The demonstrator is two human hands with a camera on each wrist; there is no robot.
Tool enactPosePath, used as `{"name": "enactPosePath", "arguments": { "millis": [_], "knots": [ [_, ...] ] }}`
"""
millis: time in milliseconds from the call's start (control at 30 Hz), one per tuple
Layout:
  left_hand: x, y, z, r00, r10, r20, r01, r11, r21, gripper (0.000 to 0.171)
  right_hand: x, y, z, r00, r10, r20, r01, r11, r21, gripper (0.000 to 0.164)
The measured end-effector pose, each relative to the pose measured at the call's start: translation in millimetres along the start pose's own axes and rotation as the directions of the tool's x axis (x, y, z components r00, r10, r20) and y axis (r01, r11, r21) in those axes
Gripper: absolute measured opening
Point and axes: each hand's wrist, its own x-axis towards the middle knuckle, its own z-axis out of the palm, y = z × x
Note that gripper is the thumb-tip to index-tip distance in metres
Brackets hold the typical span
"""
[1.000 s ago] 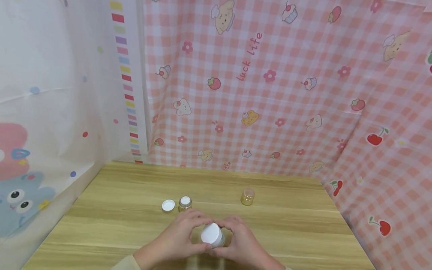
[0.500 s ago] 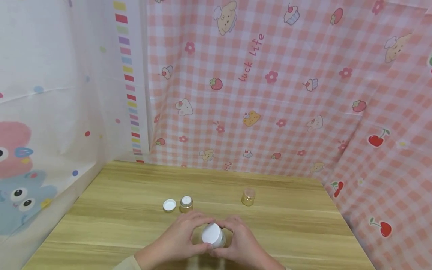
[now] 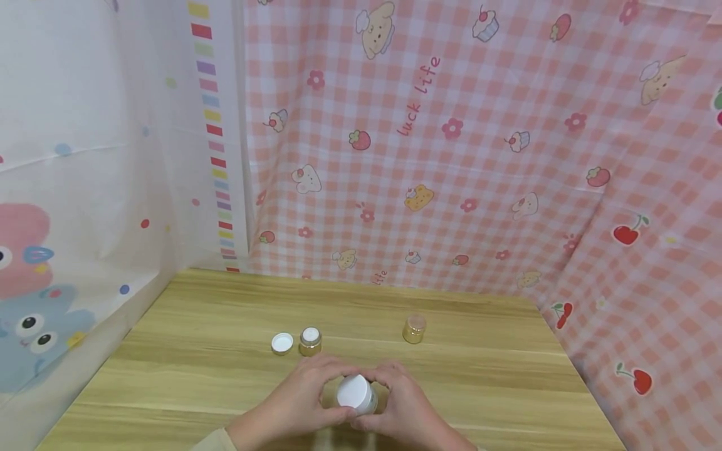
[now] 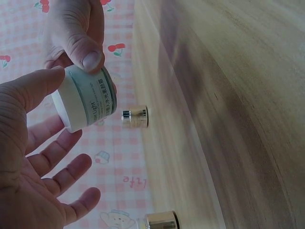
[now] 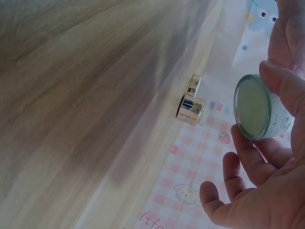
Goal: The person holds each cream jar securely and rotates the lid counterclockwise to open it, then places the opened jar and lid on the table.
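Both hands hold a cream jar (image 3: 356,394) between them, tilted with its white lid (image 4: 69,105) toward the head camera. My left hand (image 3: 304,391) pinches the lid between thumb and fingers, its other fingers spread loosely in the left wrist view. My right hand (image 3: 405,404) grips the jar's body, which carries a pale green label (image 4: 97,98) with dark print. In the right wrist view the round glass base (image 5: 252,109) faces the camera, well above the table. The lid sits on the jar.
Beyond the left hand stands a small gold jar (image 3: 311,344) with its white top showing, beside an upturned lid (image 3: 282,343) with a white inside. Another gold jar (image 3: 414,329) stands farther right. Patterned cloths hang behind and beside the wooden table (image 3: 479,363).
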Motion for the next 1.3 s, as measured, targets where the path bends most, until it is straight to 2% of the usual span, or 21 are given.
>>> {"name": "enactPosePath", "arguments": {
  "millis": [367, 567, 867, 1300],
  "knots": [
    [-0.7, 0.0, 3.5, 1.000, 0.008, -0.022, -0.008, 1.000, 0.014, 0.051, 1.1, 1.0, 2.2, 0.999, -0.022, -0.022, 0.022, 1.000, -0.006, 0.058],
    [-0.6, -0.5, 4.7, 1.000, 0.010, -0.029, -0.009, 1.000, 0.020, 0.050, 0.8, 0.5, 3.5, 0.999, -0.005, -0.035, 0.005, 1.000, -0.022, 0.059],
    [-1.0, 0.7, 5.5, 0.999, -0.005, -0.036, 0.006, 1.000, 0.023, 0.049, -0.1, -1.6, 5.1, 0.998, 0.017, -0.052, -0.020, 0.998, -0.051, 0.056],
    [-0.7, -2.6, 7.0, 0.998, -0.059, -0.031, 0.060, 0.998, 0.024, 0.043, 0.9, -3.1, 6.2, 0.999, -0.006, -0.054, 0.001, 0.997, -0.079, 0.058]
  ]
}}
